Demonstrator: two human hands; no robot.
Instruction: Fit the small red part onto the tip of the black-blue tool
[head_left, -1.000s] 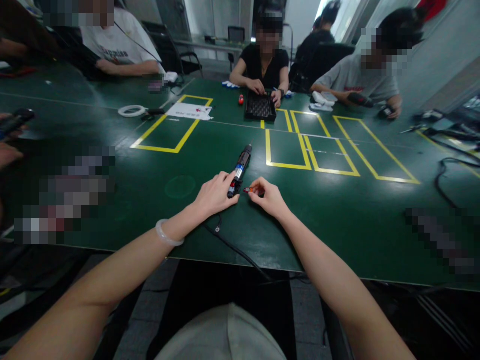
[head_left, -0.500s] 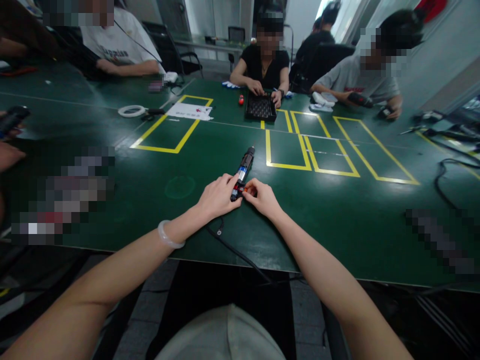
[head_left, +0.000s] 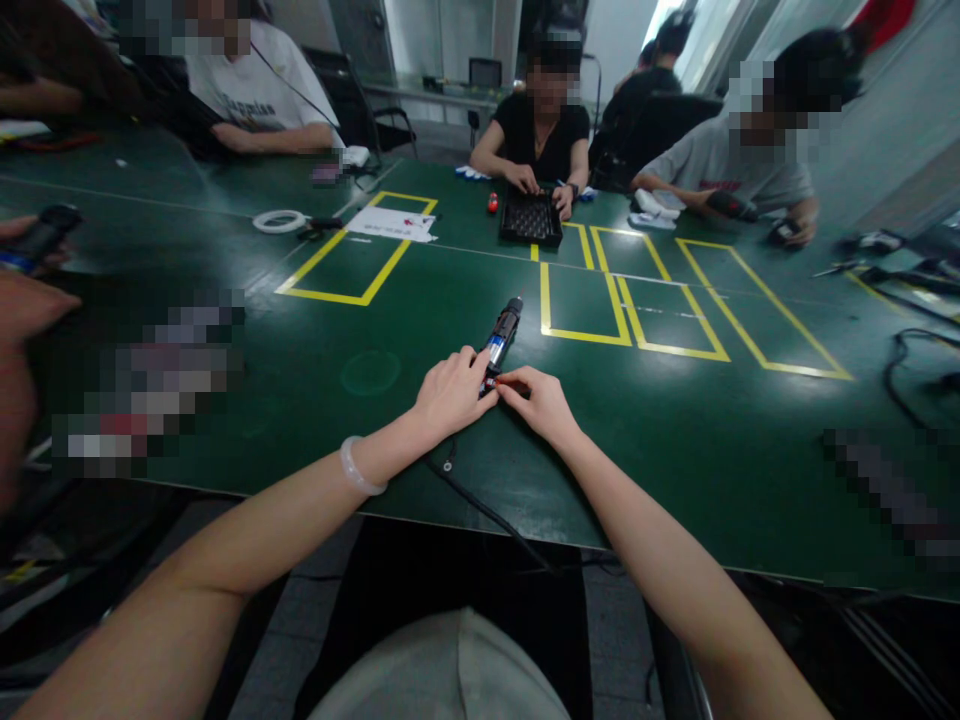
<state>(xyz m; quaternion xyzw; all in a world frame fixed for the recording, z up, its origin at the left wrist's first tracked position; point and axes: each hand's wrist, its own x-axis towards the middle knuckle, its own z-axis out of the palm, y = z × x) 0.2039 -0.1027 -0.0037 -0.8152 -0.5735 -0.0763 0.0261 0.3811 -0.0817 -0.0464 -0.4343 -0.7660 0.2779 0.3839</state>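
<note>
On the green tabletop lies a slim black electric screwdriver, tilted away to the right, with a silver and blue section showing along its body. My left hand wraps over its near end, fingers closed around it. Close by on the right, my right hand pinches with thumb and forefinger at the tool's near end, where a small red part shows. The fingertips hide most of that part. A black cable with a small ring terminal near it runs from under my left hand over the table edge.
Yellow tape outlines mark the table. Across from me, a person handles a black tray. A paper sheet and a white cable coil lie left of it. A co-worker's hand holds a black tool at far left.
The view has shifted slightly, so everything sits a little further right. Both hands stay on the screwdriver. The orange bit seen at my right fingertips is now mostly covered.
</note>
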